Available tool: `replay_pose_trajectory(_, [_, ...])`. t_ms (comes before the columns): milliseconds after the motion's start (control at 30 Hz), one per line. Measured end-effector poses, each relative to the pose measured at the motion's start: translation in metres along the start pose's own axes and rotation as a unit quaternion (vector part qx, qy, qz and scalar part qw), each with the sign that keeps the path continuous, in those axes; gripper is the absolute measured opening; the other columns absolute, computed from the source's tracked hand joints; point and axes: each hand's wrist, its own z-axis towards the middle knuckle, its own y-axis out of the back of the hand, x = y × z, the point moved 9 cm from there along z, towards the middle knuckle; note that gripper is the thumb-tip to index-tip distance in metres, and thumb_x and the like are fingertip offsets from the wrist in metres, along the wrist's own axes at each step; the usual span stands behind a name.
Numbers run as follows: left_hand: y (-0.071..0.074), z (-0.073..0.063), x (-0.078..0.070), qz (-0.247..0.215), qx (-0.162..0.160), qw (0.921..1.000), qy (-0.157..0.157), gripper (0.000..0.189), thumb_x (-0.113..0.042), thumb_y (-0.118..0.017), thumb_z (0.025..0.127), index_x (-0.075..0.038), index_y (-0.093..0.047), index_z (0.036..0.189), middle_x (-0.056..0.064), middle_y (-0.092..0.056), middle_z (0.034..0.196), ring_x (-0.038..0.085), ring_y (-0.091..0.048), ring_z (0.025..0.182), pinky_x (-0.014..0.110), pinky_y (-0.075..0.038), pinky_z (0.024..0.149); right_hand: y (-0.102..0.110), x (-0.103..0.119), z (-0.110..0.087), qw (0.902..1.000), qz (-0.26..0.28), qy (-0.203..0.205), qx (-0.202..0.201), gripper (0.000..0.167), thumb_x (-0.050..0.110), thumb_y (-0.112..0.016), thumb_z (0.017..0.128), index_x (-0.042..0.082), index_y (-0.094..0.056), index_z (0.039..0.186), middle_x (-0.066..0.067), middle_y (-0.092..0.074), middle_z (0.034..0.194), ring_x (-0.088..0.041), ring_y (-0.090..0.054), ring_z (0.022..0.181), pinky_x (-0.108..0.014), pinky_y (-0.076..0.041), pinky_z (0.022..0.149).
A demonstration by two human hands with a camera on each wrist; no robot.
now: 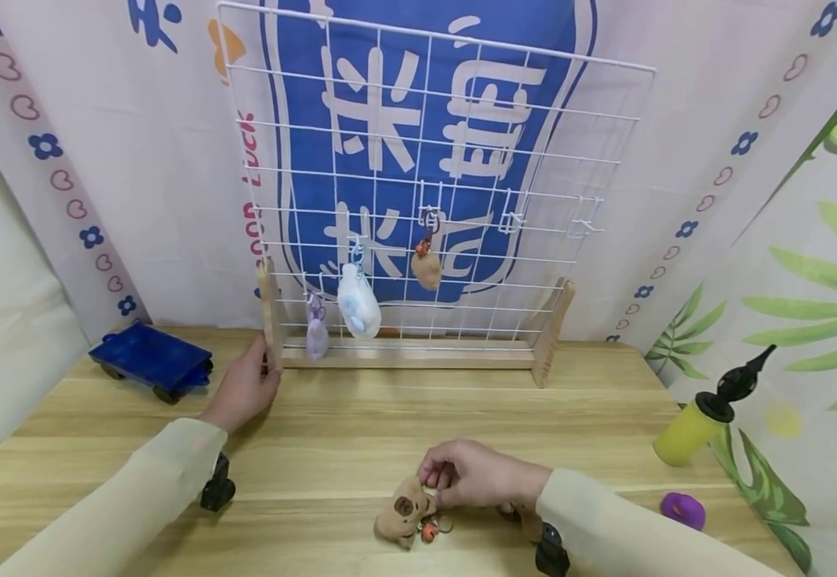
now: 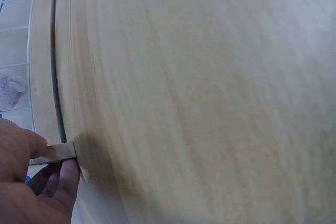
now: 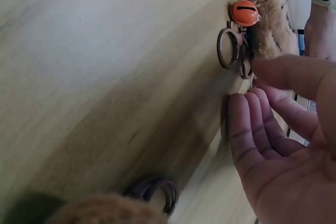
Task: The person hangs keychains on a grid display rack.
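The right hand (image 1: 472,474), fingers bent, is at the brown plush (image 1: 395,519) on the table (image 1: 346,437); whether it grips, I cannot tell. The left hand (image 1: 245,386) pinches the wooden post (image 1: 270,306) of the rack (image 1: 404,358), where three toys (image 1: 359,303) hang.

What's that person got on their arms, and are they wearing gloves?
The left sleeve and right sleeve are long and pale cream. A small black gadget sits by each cuff. The left grip and right grip wear no gloves.
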Motion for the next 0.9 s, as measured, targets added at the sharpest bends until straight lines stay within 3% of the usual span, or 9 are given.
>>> replay_pose_trajectory(267, [-0.002, -0.002, 0.002, -0.005, 0.005, 0.9999, 0.009, 0.049, -0.001, -0.054, 0.102, 0.013, -0.035, 0.145, 0.044, -0.056, 0.134, 0.057, -0.063, 0.12, 0.063, -0.06, 0.092, -0.006, 0.001, -0.002, 0.9993, -0.032, 0.014, 0.011, 0.03, 0.001, -0.081, 0.086, 0.004, -0.067, 0.112, -0.002, -0.065, 0.1, -0.001, -0.056, 0.09, -0.018, -0.052, 0.086])
replay_pose_trajectory(400, [-0.004, -0.001, 0.004, -0.003, 0.007, 0.9999, 0.013, 0.047, -0.002, -0.054, 0.102, 0.012, -0.036, 0.143, 0.043, -0.056, 0.134, 0.056, -0.063, 0.121, 0.063, -0.059, 0.093, -0.008, 0.001, -0.003, 0.9988, -0.043, 0.015, 0.016, 0.027, 0.004, -0.082, 0.087, 0.006, -0.066, 0.108, -0.002, -0.062, 0.099, -0.001, -0.053, 0.089, -0.017, -0.051, 0.083])
replay_pose_trajectory(700, [-0.004, 0.001, 0.006, 0.003, 0.007, 0.9998, 0.017, 0.054, -0.002, -0.055, 0.102, 0.013, -0.032, 0.149, 0.043, -0.056, 0.136, 0.056, -0.062, 0.122, 0.065, -0.057, 0.096, -0.011, 0.0, -0.003, 0.9988, -0.041, -0.025, 0.012, 0.028, 0.002, -0.084, 0.084, 0.01, -0.06, 0.097, 0.003, -0.049, 0.092, -0.003, -0.046, 0.083, -0.016, -0.045, 0.075])
replay_pose_trajectory(900, [-0.002, 0.001, 0.003, 0.002, 0.003, 1.0, 0.007, 0.046, -0.002, -0.055, 0.102, 0.012, -0.037, 0.142, 0.042, -0.058, 0.13, 0.056, -0.064, 0.119, 0.063, -0.059, 0.092, -0.011, 0.002, -0.003, 0.9986, -0.047, -0.009, 0.025, 0.023, -0.001, -0.079, 0.087, 0.007, -0.059, 0.095, 0.003, -0.051, 0.09, -0.002, -0.046, 0.081, -0.015, -0.043, 0.071])
